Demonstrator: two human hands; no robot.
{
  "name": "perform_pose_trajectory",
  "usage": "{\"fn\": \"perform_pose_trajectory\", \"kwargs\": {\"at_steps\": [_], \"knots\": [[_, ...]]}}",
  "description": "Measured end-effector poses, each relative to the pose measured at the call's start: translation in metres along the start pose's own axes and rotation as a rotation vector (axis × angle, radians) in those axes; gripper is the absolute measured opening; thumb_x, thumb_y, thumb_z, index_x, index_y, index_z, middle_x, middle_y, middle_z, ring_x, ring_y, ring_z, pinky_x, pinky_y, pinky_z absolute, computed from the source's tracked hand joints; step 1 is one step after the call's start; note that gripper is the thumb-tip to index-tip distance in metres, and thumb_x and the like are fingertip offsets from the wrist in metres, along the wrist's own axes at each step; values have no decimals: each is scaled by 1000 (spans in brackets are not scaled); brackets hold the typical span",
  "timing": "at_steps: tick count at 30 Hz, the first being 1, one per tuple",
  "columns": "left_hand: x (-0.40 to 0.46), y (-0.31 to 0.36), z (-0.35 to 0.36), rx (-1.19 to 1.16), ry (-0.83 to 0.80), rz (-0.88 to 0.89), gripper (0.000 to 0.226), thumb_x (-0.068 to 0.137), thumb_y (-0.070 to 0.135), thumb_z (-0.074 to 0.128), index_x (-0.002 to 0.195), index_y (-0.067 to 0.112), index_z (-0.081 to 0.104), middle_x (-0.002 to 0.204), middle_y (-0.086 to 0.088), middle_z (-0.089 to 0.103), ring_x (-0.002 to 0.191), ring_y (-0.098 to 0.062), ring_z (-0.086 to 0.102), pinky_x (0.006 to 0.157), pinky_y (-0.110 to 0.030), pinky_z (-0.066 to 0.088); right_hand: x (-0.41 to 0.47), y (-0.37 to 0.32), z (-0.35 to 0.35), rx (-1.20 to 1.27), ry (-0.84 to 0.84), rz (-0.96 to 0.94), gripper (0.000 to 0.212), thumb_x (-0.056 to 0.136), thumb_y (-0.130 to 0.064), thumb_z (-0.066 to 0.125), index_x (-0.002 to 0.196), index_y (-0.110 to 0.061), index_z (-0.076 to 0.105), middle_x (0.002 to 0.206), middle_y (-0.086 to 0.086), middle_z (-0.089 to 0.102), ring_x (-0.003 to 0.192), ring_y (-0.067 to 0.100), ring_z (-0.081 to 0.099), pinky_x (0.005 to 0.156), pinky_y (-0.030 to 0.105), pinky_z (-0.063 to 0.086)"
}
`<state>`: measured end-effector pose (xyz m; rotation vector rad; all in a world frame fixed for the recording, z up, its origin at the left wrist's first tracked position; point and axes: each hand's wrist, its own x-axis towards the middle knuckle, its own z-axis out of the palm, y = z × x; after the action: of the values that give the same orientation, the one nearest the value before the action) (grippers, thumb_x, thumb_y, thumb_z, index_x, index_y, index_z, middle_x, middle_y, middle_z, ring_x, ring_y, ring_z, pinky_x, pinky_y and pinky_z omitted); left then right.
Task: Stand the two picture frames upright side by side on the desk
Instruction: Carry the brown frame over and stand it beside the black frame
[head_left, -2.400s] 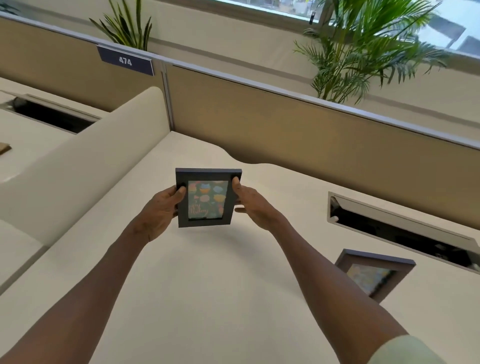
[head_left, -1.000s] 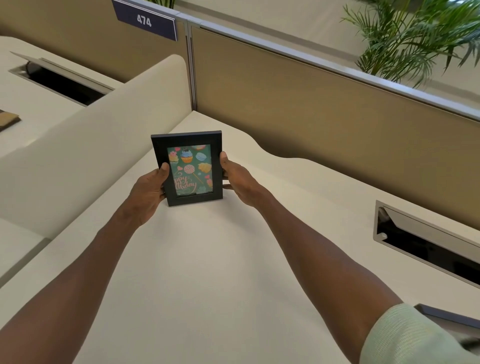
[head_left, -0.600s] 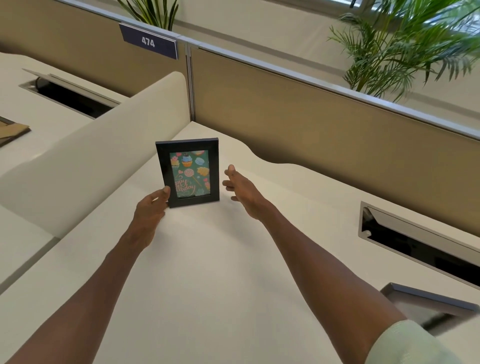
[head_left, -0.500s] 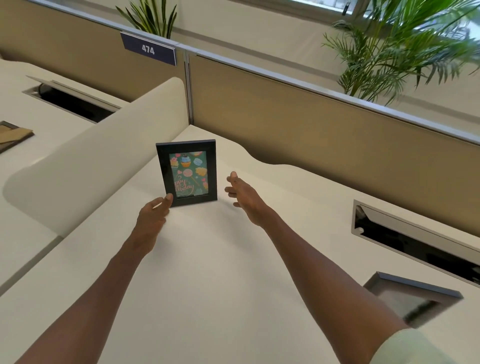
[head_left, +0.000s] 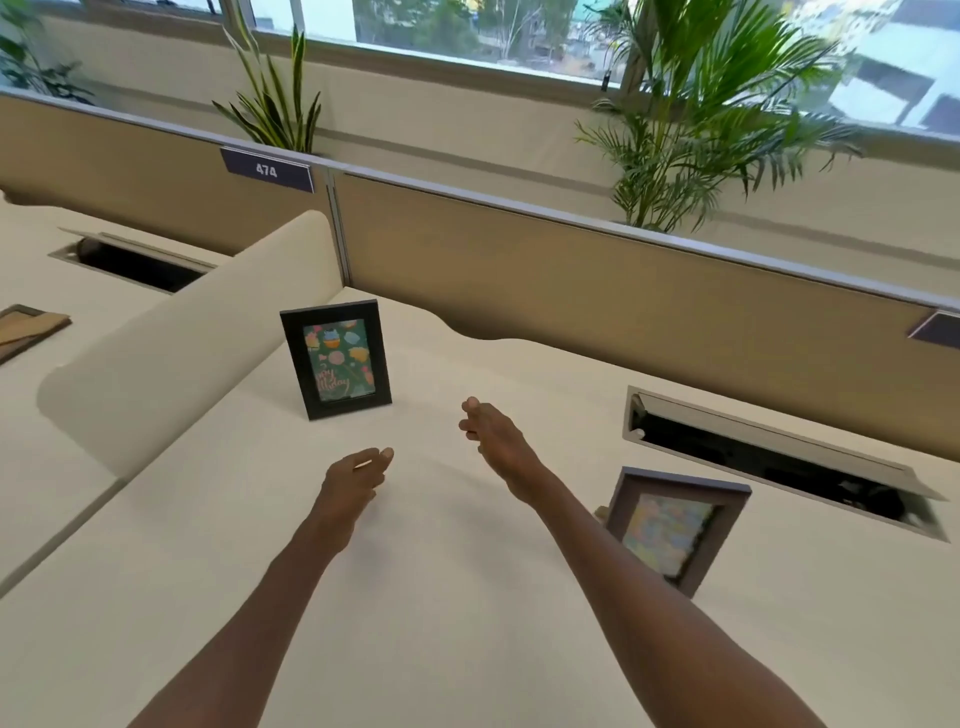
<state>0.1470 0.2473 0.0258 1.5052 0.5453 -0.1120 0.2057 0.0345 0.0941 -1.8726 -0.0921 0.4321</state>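
Note:
A black picture frame (head_left: 336, 360) with a green cupcake card stands upright on the cream desk (head_left: 457, 597), near the back left. My left hand (head_left: 353, 483) hovers in front of it, empty, fingers loosely curled, not touching it. My right hand (head_left: 493, 441) is to the right of the frame, fingers apart, holding nothing. A second, grey-framed picture (head_left: 672, 527) sits to the right of my right forearm; it appears to lean back, its left edge partly hidden by the arm.
A tan partition (head_left: 571, 291) runs along the desk's back edge. A rounded cream divider (head_left: 171, 343) borders the left side. An open cable slot (head_left: 769, 457) lies behind the grey frame. Potted plants (head_left: 691, 130) stand beyond the partition.
Both hands have let go of the black frame and drawn back toward me; the frame stays standing. The view has tilted up, showing the grey frame more fully.

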Motion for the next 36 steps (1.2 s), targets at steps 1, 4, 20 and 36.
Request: {"fn": "perform_pose_trajectory", "kwargs": {"at_steps": [1,4,20,36], "knots": [[-9,2,12,4,-38,7,30,85,39,72,108,21,69,107,-1,65,101,-21,60,91,-36,44,-9,1,-7,-5,23,-21,51,99,-57,34,117,-16,57,121,5,62,115,22,55,101,40,41],[-27,5,44,15,-104,26,18,86,37,71,99,24,70,103,-2,67,98,-21,60,95,-38,46,-27,4,-26,-52,91,-91,44,101,-50,38,111,-13,60,112,6,65,107,23,58,94,39,44],[-91,6,198,199,-371,115,43,87,31,72,126,14,62,119,3,67,107,-3,61,81,-22,47,-121,10,-168,-727,370,-224,37,98,-38,49,106,-8,69,106,8,72,101,24,63,87,42,51],[-102,-15,247,305,-471,133,56,97,54,45,108,2,63,115,-10,71,106,-21,63,92,-38,44,-150,101,-242,-166,207,77,56,93,-63,42,127,-19,50,120,4,66,100,14,63,71,25,51]]}}
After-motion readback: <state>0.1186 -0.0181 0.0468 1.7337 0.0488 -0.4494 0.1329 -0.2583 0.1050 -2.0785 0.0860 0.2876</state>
